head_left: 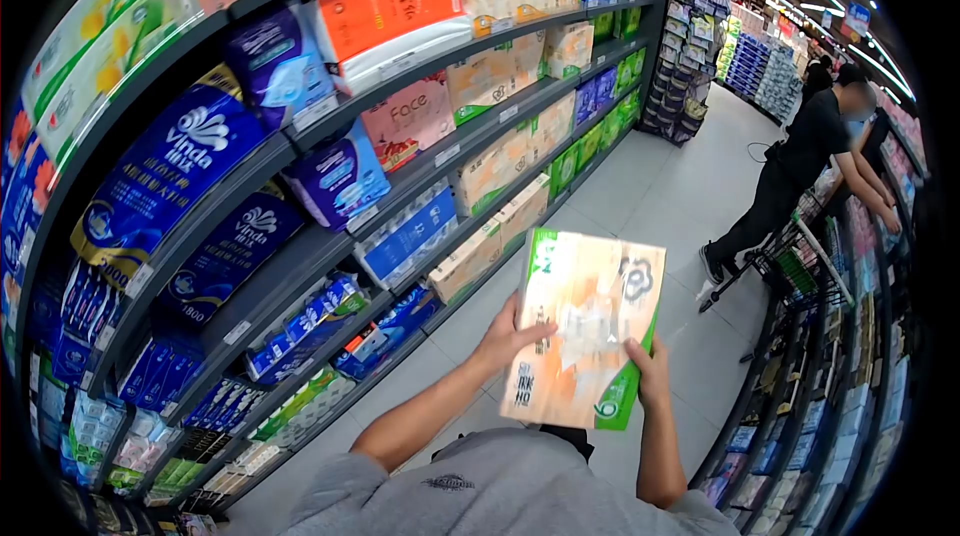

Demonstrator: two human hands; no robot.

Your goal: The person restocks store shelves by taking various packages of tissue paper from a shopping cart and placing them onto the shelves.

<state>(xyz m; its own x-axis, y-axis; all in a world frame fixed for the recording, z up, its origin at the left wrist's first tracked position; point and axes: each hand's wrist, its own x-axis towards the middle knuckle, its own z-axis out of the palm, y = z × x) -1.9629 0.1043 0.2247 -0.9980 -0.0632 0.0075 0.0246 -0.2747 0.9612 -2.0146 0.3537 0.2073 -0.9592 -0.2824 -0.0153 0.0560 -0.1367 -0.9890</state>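
A pale orange and green tissue pack (580, 326) is held up in front of my grey shirt, between both hands. My left hand (512, 334) grips its left edge, with the thumb lying on the front face. On the right edge, my right hand (647, 368) is closed, its thumb pressed on the front near the green strip. The other fingers of both hands are partly hidden behind the pack. Similar peach-coloured packs (515, 151) sit on the shelves beyond it.
Shelves (400, 176) of tissue packs fill the left side, with blue packs (185, 166) nearest. Grey floor tiles (625, 186) run down the aisle. At the right, a person in black (805, 146) leans over a shelf beside a shopping cart (790, 261). More shelving (850, 406) curves along the right.
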